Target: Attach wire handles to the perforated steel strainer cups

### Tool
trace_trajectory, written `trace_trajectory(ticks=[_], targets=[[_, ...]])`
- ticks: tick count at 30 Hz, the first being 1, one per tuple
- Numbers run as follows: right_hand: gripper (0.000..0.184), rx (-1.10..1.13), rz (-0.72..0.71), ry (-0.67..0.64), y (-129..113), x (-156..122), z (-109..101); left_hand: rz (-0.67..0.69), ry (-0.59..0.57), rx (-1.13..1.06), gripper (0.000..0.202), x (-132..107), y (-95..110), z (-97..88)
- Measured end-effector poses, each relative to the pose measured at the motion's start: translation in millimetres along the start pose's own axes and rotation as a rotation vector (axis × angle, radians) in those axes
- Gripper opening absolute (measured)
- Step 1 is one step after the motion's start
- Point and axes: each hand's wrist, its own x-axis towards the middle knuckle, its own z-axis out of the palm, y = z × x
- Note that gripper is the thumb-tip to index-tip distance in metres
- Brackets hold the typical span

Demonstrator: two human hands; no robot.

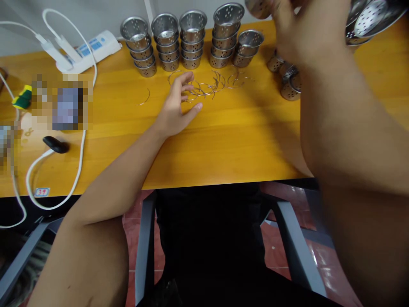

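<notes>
My left hand (179, 104) rests over the table with its fingers spread, beside a loose pile of thin curved wires (204, 89); nothing shows in its grasp. At the top right, my right hand (300, 30) is raised and closed on a small metal cup (257, 7), which is partly cut off by the upper edge of view. Stacks of perforated metal cups (192, 36) stand along the back of the table. A shorter stack (249, 47) is at their right end. More perforated cups (290, 87) sit partly hidden behind my right forearm.
A large shiny metal bowl (388, 30) holds more perforated pieces at far right. On the left are a white power strip (99, 49) with cables, a blurred-out device (67, 108), a yellow-green object (23, 98) and a black object (56, 145). One stray wire (147, 97) lies apart.
</notes>
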Motion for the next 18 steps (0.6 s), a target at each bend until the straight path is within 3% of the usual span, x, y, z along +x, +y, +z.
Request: trace_trajectory(ticks=[2,5,7,9,13,16,18], targets=[[0.022,0.042,-0.172,-0.049,-27.8,-19.4,-1.8,-0.025,0.024,-0.028,0.092,1.1,5.2,0.1],[0.020,0.177,-0.343,-0.260,-56.7,-49.4,6.6,-0.044,0.054,-0.068,0.098,4.0,7.3,1.8],[0.027,0.197,-0.329,-0.453,-69.4,-65.5,18.3,-0.048,0.049,-0.038,0.101,6.2,3.8,2.9],[0.037,0.227,-0.288,-0.530,-77.6,-76.6,31.4,-0.048,0.035,0.010,0.104,8.1,-2.7,3.2],[0.056,0.238,-0.249,-0.536,-81.7,-83.7,44.1,-0.050,0.020,0.048,0.101,10.2,-14.8,1.9],[0.062,0.181,-0.181,-0.448,-74.8,-79.8,34.2,-0.089,0.086,0.133,0.100,11.6,-11.3,-3.5],[0.063,0.116,-0.130,-0.418,-66.2,-75.7,22.1,-0.154,0.061,0.289,0.096,12.4,-1.5,-11.0]])
